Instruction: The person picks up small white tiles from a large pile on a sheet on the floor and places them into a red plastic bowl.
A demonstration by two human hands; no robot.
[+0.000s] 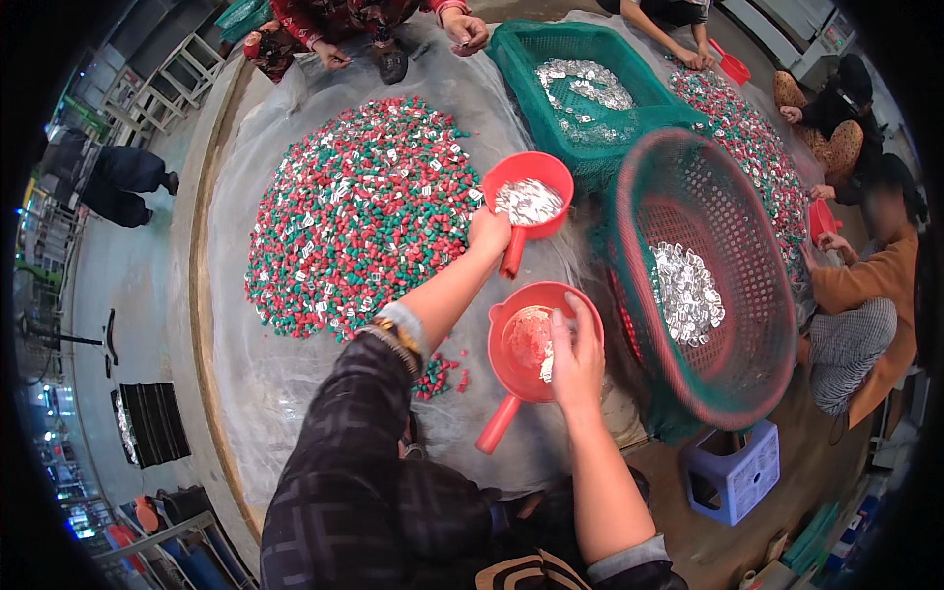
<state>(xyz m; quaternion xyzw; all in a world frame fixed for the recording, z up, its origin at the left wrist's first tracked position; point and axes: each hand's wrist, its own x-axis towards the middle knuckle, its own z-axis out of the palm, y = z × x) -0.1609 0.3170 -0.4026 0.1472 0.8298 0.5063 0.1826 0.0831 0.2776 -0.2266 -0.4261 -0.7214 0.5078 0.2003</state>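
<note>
My left hand grips a red plastic scoop at its left side, beside the handle. Small flat white or silvery pieces fill much of that scoop. Closer to me, my right hand is at the right rim of a second red scoop, thumb on the inside and fingers over the edge. Its handle points down and left. Only a few white pieces show in it, beside my thumb. Left of both scoops lies a wide heap of red and green small pieces mixed with white ones.
A large red oval basket under green netting holds white pieces at right. Behind it is a green netted basket. A blue stool stands lower right. Several people work around a second heap; another person's hand is at the top.
</note>
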